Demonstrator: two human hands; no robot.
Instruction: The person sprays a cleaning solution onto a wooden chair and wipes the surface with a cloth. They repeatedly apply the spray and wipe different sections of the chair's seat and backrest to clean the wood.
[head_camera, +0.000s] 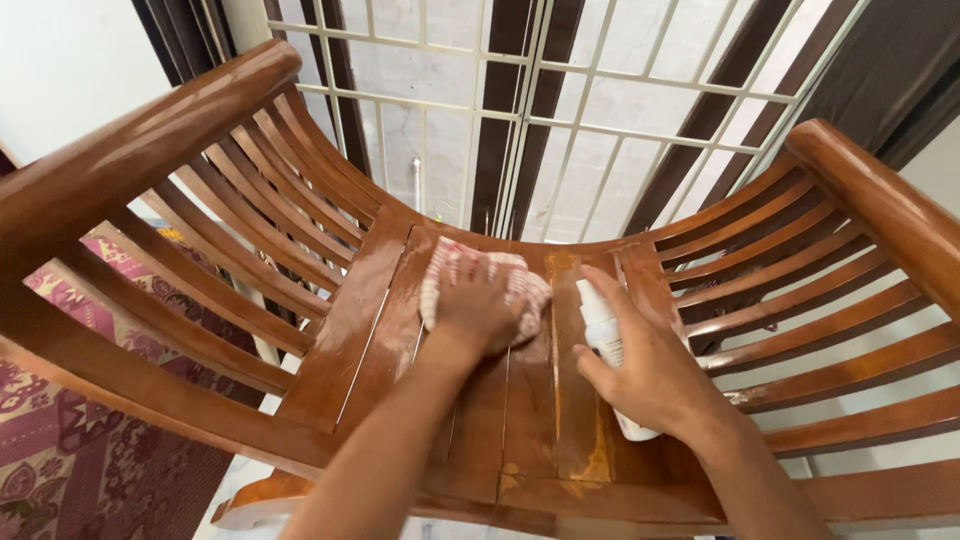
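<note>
Behind the wooden chair (380, 300) stood a white window grille (560, 90) with dark frames, and a patterned purple rug (70, 450) lay at the near left. Both forearms ran off the bottom edge, and the chair's legs were out of view. The left hand (475, 310) lay flat, fingers spread, pressed on a pink-and-white cloth (520, 290) on the far middle of the seat; much of the cloth was hidden beneath it. The right hand (650, 370) was wrapped around a white spray bottle (600, 325), covering its lower body. That bottle was slim and plain, lying over the seat's right slats, its long axis running near to far, nozzle end pointing far-left toward the cloth.
</note>
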